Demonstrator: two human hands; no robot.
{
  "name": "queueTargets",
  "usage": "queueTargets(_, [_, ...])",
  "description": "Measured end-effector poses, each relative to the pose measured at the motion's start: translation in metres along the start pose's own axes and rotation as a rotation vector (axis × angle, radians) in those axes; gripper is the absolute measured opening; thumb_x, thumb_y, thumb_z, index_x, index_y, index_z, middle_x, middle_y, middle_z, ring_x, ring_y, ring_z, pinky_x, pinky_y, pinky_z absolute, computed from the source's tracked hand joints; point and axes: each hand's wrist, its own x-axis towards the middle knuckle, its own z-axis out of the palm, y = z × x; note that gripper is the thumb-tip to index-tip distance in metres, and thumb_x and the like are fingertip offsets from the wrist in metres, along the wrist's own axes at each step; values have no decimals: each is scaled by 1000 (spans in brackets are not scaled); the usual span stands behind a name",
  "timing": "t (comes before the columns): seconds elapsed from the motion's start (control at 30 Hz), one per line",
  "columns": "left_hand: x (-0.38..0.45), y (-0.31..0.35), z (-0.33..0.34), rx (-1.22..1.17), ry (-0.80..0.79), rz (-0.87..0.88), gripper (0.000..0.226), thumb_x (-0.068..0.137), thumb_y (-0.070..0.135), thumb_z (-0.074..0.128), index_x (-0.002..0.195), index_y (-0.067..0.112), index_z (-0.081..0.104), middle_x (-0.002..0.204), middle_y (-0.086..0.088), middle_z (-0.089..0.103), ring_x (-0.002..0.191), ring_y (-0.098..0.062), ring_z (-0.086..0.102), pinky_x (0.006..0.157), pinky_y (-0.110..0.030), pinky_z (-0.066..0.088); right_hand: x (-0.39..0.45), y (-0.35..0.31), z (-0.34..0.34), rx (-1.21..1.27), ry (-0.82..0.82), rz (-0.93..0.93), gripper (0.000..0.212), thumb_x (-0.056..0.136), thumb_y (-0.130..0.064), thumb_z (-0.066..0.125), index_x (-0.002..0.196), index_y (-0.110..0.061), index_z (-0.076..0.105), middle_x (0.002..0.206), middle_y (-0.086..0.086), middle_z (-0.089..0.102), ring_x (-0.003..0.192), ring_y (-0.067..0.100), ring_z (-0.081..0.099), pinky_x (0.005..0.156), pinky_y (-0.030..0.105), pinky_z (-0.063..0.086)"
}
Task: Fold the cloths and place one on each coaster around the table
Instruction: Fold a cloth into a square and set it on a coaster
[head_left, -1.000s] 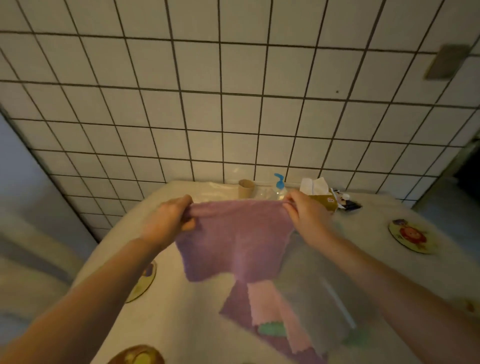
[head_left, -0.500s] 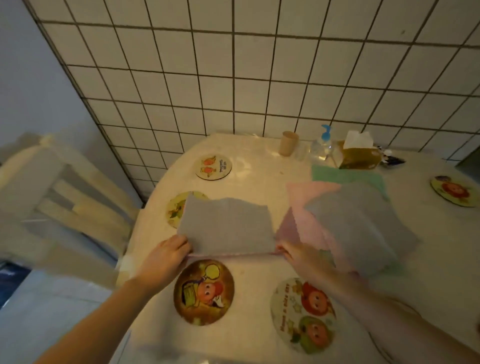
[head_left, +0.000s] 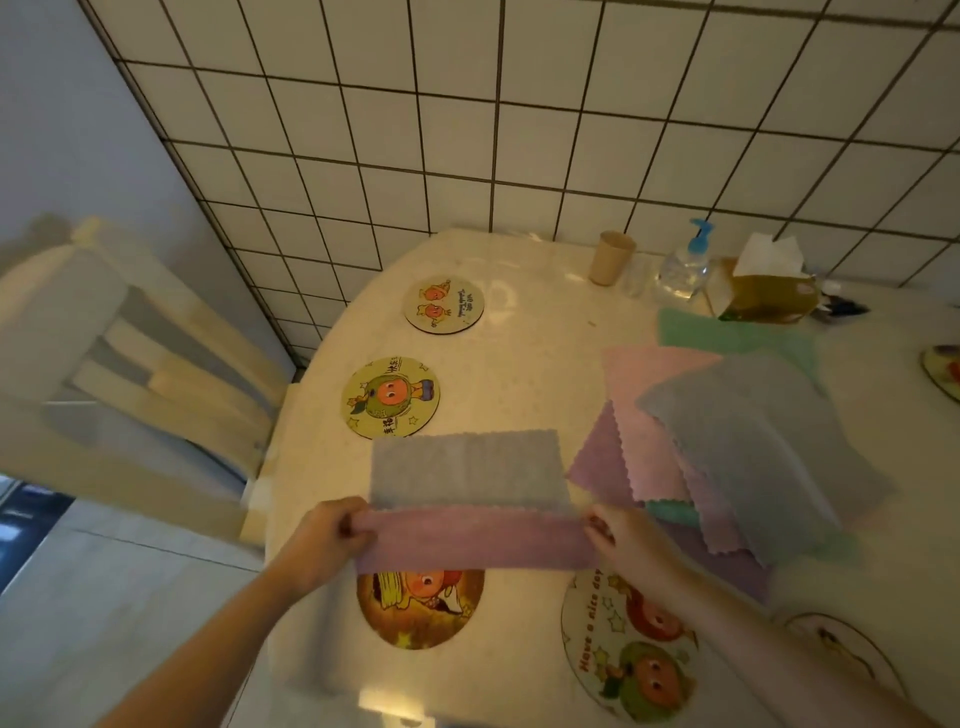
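Two hands hold the half-folded purple cloth (head_left: 475, 512) over the worktop (head_left: 524, 374) in the head view: your left hand (head_left: 326, 540) and right hand (head_left: 618, 538) each pinch an end of the near edge, fingers curled tight on the fabric, above the nearest coaster (head_left: 421, 608). Let either pinch slacken and the fold could skew or fall open, missing that coaster. Pull toward the loose cloth pile (head_left: 727, 447) just beside your right hand and you may snag it.
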Motion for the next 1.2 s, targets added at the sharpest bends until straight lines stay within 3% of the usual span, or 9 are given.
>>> queueTargets(0.1, [24, 10, -11, -180, 88, -60, 10, 86, 8, 66, 79, 15, 66, 75, -2, 65, 71, -16, 58, 66, -28, 46, 36, -2, -12, 49, 78, 22, 11, 93, -22, 54, 97, -18, 63, 85, -9, 65, 75, 6, 60, 62, 12, 43])
queueTargets(0.3, [78, 9, -8, -328, 159, -263, 11, 88, 13, 64, 83, 3, 67, 78, -18, 64, 71, -25, 55, 70, -43, 49, 107, 4, -9, 56, 76, 81, 7, 92, -17, 55, 88, -19, 60, 80, -6, 66, 74, 12, 59, 59, 16, 41])
queueTargets(0.4, [94, 9, -7, -342, 194, -322, 9, 88, 10, 64, 82, 6, 67, 75, -13, 63, 72, -26, 54, 68, -40, 46, 130, 10, -5, 94, 71, 127, 8, 89, -13, 57, 93, -12, 64, 89, 4, 72, 83, 20, 65, 72, 31, 48])
queueTargets(0.6, [106, 10, 0, -342, 217, -400, 9, 90, 14, 62, 96, 13, 69, 84, -6, 67, 79, -23, 59, 72, -35, 48, 148, 15, -7, 111, 39, 144, 6, 89, -16, 59, 88, -13, 64, 84, 2, 70, 78, 17, 64, 73, 35, 51])
queueTargets(0.87, [114, 11, -1, -269, 288, -473, 15, 86, 22, 68, 97, 15, 61, 85, -2, 65, 81, -25, 62, 77, -41, 55, 159, 17, -5, 90, 3, 150, 4, 89, -14, 57, 86, -11, 58, 77, 4, 67, 72, 19, 61, 63, 28, 43])
queueTargets(1.03, [119, 18, -1, -192, 307, -517, 28, 83, 26, 72, 103, 13, 57, 89, 0, 62, 79, -18, 57, 62, -27, 43, 163, 15, -2, 158, 3, 163, 18, 86, -19, 65, 99, -16, 52, 75, -8, 60, 73, 11, 58, 65, 22, 38])
queueTargets(1.2, [123, 18, 4, -171, 268, -528, 24, 84, 24, 69, 103, 12, 62, 93, -5, 65, 82, -22, 57, 71, -30, 43, 167, 13, 2, 110, -37, 156, 18, 85, -22, 66, 87, -17, 49, 70, -10, 56, 69, 13, 56, 58, 24, 36])
